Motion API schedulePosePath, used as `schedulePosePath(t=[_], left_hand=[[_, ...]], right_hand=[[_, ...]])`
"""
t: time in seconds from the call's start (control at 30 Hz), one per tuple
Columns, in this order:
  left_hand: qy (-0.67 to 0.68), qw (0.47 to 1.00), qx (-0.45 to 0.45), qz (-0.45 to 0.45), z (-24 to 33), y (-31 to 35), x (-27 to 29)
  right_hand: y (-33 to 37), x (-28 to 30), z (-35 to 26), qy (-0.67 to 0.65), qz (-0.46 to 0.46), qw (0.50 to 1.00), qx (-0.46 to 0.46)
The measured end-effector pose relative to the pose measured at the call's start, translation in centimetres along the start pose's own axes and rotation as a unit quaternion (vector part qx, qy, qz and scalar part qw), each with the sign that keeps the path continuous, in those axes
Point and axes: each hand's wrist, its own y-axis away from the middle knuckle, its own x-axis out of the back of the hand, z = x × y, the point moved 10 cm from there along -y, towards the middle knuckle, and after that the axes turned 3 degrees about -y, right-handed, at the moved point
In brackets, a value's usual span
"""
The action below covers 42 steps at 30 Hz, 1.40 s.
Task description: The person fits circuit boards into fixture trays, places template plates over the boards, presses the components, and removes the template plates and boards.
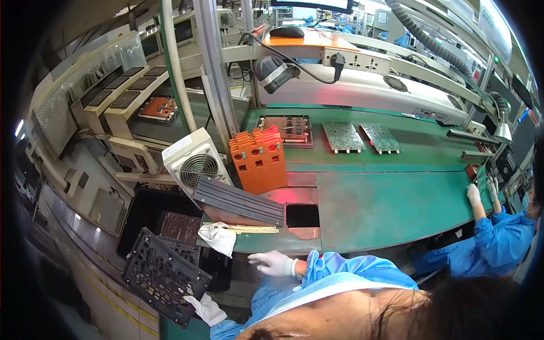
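Note:
My left hand (207, 309), in a white glove, grips the lower right edge of a black fixture tray (164, 277) with many cut-outs. The tray is tilted, over the left end of the bench beside a black bin (136, 212). My right hand (275, 263), also gloved, is held off the bench's front edge with its fingers stretched out and nothing in them. Nearest to it are a crumpled white cloth or glove (218, 238) and thin yellowish strips (252, 229) on the bench edge.
Orange slotted plates (259, 161) stand by a white fan unit (195, 161) and a ribbed grey panel (238, 201). Beside the panel is a dark square opening (302, 216). Two circuit boards (343, 137) lie farther back on the green bench (391, 207). A co-worker (490, 241) handles a board at right.

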Motion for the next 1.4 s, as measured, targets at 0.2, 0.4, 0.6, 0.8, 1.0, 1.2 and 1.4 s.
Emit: schedulePosePath(t=[0.2, 0.4, 0.6, 0.8, 1.0, 1.2, 1.4], left_hand=[[0.587, 0.802, 0.115, -0.018, 3.9, -0.7, -2.0], [0.449, 0.859, 0.208, -0.131, 3.3, -2.7, -6.2], [0.475, 0.849, 0.221, 0.067, -1.5, -6.3, -6.6], [0.470, 0.821, 0.310, 0.093, -5.3, -7.4, -9.8], [0.456, 0.842, 0.244, 0.152, -4.8, -8.4, -10.9], [0.522, 0.741, 0.393, -0.155, -4.0, -4.8, -14.1], [0.058, 0.986, 0.008, 0.154, -2.1, -7.9, 1.5]], right_hand=[[-0.2, -0.3, -0.8, -0.002, -0.008, 0.999, 0.033], [-1.0, 2.2, -2.9, 0.033, 0.030, 0.999, 0.025], [-0.9, 0.7, -0.2, -0.206, -0.020, 0.976, -0.069], [-0.4, -0.2, -0.9, -0.200, -0.022, 0.976, -0.086], [0.1, -0.4, -0.8, -0.166, -0.005, 0.979, -0.115], [-0.8, -0.3, -1.3, -0.112, 0.027, 0.990, -0.081], [-0.8, -0.7, -1.1, -0.069, 0.005, 0.994, -0.090]])
